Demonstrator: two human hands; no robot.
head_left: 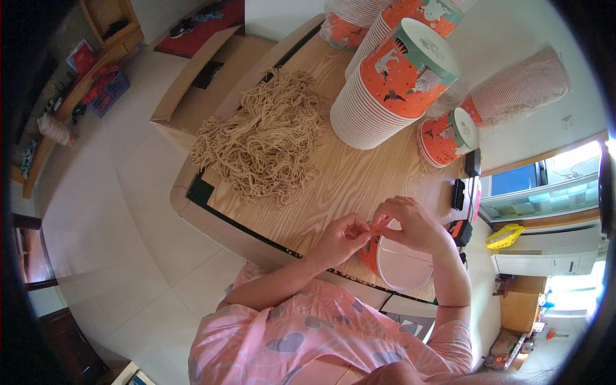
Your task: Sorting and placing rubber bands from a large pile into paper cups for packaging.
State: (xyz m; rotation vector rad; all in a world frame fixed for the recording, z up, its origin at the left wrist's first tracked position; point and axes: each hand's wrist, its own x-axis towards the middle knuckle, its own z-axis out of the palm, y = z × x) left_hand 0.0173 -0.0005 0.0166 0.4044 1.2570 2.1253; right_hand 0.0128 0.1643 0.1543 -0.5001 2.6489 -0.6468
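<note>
An orange paper bucket (403, 264) with a white inside lies tilted at the table's near edge, its opening toward me. My left hand (346, 241) is closed in a pinch at the left side of its rim. My right hand (410, 224) reaches over the bucket, its fingertips pinched together against those of the left. What the fingertips hold is too small to make out. A big tangled heap of beige cord (263, 131) lies on the wood-grain table (346, 183), beyond my left hand.
Tall stacks of printed orange and green paper buckets (398, 77) stand at the back. A smaller stack (449, 136) sits to their right, near a plastic-wrapped stack (523, 90). Small black devices (458, 194) line the right edge. An open cardboard box (199, 80) stands beyond the left edge.
</note>
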